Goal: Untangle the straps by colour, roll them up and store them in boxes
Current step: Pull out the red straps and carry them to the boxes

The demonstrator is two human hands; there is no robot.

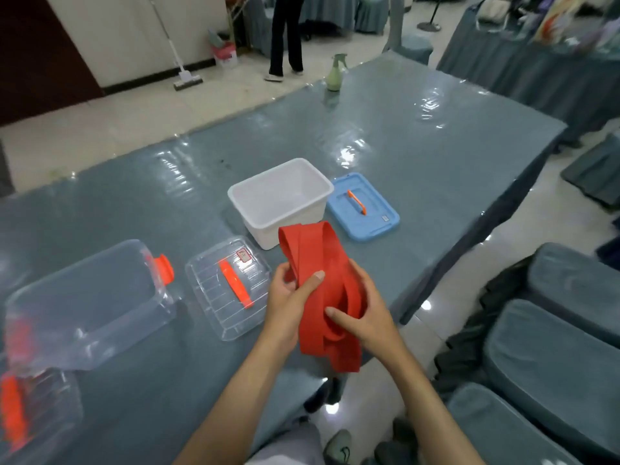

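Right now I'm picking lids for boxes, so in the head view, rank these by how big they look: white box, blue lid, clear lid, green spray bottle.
1. white box
2. clear lid, nearer the camera, so its lead over the next is unsure
3. blue lid
4. green spray bottle, farthest away, so it looks smaller than it is

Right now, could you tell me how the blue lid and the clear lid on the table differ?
The blue lid is opaque, while the clear lid is see-through with a ribbed surface. The blue lid lies right of the white box; the clear lid lies to its left, beside the clear box. Both lie flat with an orange handle on top, off their boxes.
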